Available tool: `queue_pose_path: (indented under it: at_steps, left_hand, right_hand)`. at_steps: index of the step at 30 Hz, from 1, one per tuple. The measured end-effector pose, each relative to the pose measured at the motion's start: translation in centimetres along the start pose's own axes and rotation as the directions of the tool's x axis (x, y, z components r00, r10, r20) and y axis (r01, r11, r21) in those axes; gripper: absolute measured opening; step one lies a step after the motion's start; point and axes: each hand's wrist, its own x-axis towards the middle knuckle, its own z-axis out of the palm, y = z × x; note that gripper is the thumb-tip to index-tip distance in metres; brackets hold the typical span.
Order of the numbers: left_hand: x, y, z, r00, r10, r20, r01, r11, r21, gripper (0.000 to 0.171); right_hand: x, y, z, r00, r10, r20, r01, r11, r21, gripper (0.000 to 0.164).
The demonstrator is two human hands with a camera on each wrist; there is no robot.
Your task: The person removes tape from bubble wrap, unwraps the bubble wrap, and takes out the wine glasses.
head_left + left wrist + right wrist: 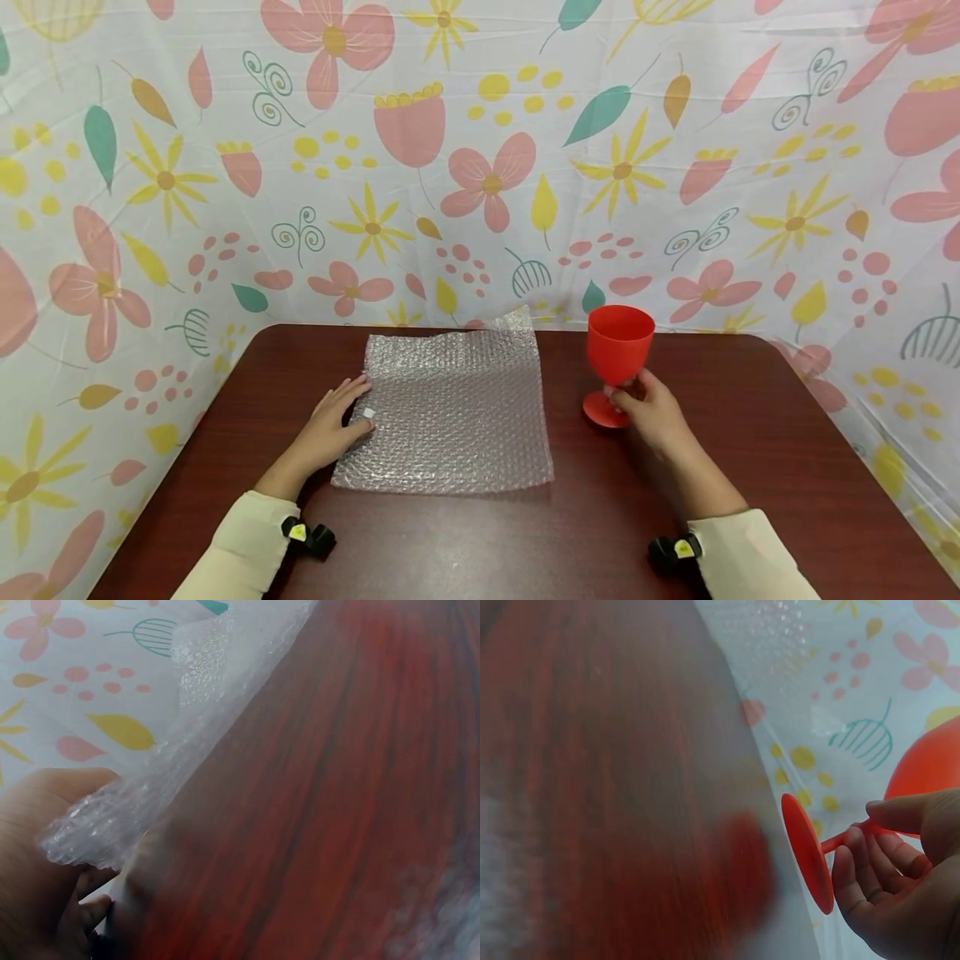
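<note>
A red plastic goblet (619,337) is at the right, bowl upward and leaning slightly. My right hand (660,414) grips its stem between thumb and curled fingers. The right wrist view shows the goblet's round foot (808,853) apart from its red reflection in the tabletop. Left of the goblet lies a wide piece of clear bubble wrap (457,408), its top right corner sticking up. My left hand (330,425) rests along its left edge, fingers straight and thumb over the wrap. In the left wrist view the wrap (150,795) partly hides the thumb.
The dark red wooden table (435,550) has rounded far corners. A white cloth (495,92) printed with flowers and leaves hangs behind it and along both sides. A small white label (369,412) shows on the wrap's left edge. Each wrist wears a black camera strap.
</note>
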Motion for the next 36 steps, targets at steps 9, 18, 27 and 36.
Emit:
queue_pose_path:
  at_steps: [9, 18, 27, 36]
  left_hand:
    - [-0.1, 0.0, 0.0, 1.0, -0.017, -0.001, 0.017, 1.0, -0.025, 0.066]
    - [0.0, -0.1, 0.1, 0.999, -0.031, -0.011, 0.031, 0.998, -0.049, 0.068]
    - [0.2, -0.3, 0.1, 0.998, -0.054, -0.023, 0.052, 0.994, -0.092, 0.067]
    - [0.0, -0.2, -0.2, 0.992, -0.102, -0.076, 0.084, 0.973, -0.215, 0.061]
  right_hand:
    - [1.5, 0.9, -0.2, 0.997, 0.046, -0.059, -0.048, 0.998, -0.037, 0.04]
    - [1.9, 1.4, -0.4, 0.995, 0.075, -0.058, -0.079, 0.996, -0.053, 0.045]
    - [1.9, 1.8, -0.4, 0.995, 0.097, -0.037, -0.098, 0.995, -0.032, 0.047]
    - [1.3, 1.7, -0.5, 0.988, 0.134, -0.072, -0.139, 0.988, -0.072, 0.038]
